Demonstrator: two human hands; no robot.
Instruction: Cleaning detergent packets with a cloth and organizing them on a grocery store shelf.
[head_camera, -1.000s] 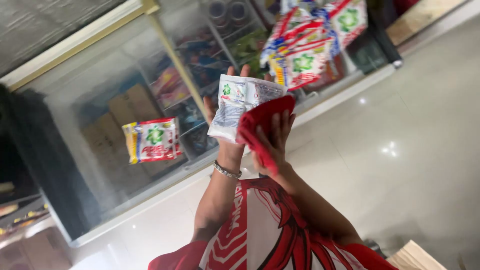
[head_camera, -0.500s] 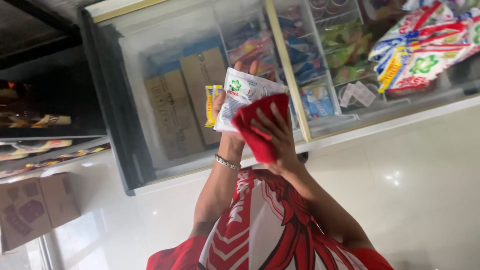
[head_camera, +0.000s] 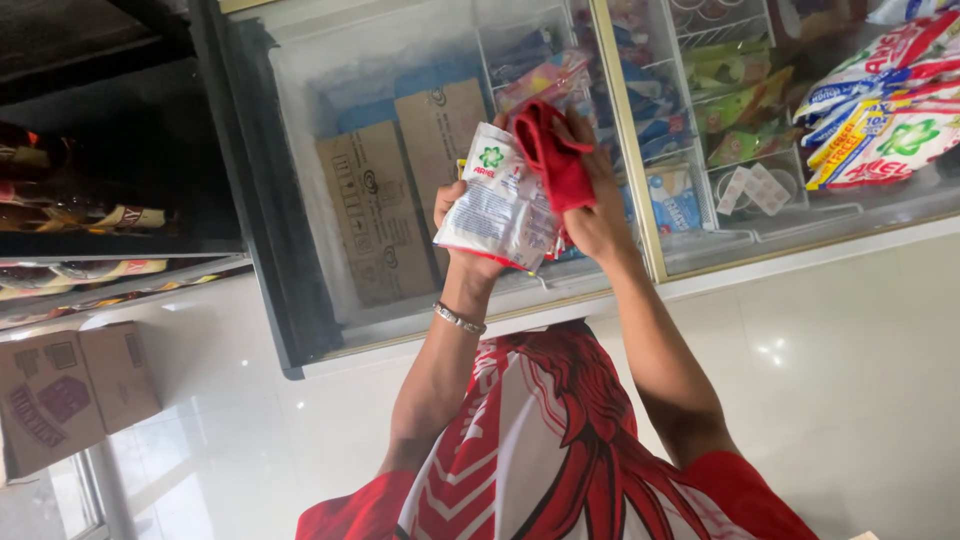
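Note:
My left hand (head_camera: 462, 228), with a metal bracelet on its wrist, holds a white detergent sachet (head_camera: 497, 210) up in front of me. My right hand (head_camera: 603, 218) grips a red cloth (head_camera: 556, 160) and presses it against the sachet's upper right edge. Both hands are raised over a glass-topped chest freezer (head_camera: 640, 215). My red and white shirt (head_camera: 560, 450) fills the bottom of the view.
Inside the freezer are cardboard boxes (head_camera: 378, 205) and wire baskets of coloured packets (head_camera: 735, 90). A pile of detergent sachets (head_camera: 885, 110) lies on the lid at upper right. A dark shelf with bottles (head_camera: 90, 215) and a cardboard box (head_camera: 65, 395) are at left, on a white tiled floor.
The view has swung so the freezer sits more to the right. The red cloth has moved from the sachet's lower side up to its top edge. Both hands stay together.

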